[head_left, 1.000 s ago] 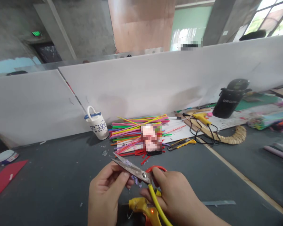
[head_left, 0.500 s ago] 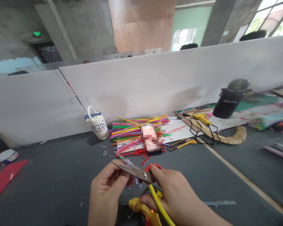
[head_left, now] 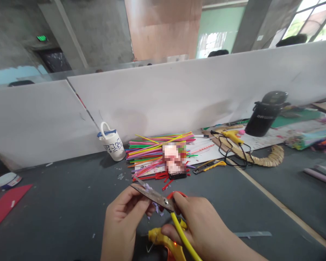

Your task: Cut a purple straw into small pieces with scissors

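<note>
My right hand grips a pair of scissors by its red and yellow handles, with the blades parted and pointing left. My left hand is closed, thumb and fingers pinched together, on a small purple piece that shows between the blades. What the piece is made of, I cannot tell. Purple scraps show just below the blades. Under my right hand lies a yellow glue gun with a small orange light glowing; its lower part is partly hidden.
Behind my hands lie a bundle of colourful pipe cleaners, a blurred-out phone-like object and a utility knife. A white cup stands left, a black bottle right. Another glue gun trails its cord. A white partition rises behind.
</note>
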Demonstrator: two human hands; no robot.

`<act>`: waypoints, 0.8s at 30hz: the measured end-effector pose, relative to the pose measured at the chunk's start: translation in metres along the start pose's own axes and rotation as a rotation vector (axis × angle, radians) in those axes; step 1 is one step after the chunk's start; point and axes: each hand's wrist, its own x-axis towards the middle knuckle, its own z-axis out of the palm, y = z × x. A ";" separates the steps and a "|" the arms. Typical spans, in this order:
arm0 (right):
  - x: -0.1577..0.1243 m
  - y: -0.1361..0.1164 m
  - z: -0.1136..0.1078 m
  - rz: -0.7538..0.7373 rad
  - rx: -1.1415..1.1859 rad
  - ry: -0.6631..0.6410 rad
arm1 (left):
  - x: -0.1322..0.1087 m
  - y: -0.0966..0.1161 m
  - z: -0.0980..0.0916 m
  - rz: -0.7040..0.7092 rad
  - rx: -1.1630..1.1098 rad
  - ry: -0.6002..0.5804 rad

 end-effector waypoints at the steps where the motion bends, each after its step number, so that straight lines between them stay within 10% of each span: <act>1: 0.000 0.000 0.000 0.004 -0.004 -0.005 | 0.000 -0.001 0.000 -0.009 -0.001 0.005; 24: 0.000 0.002 0.000 -0.028 -0.046 0.034 | 0.004 -0.008 -0.010 -0.026 -0.032 -0.061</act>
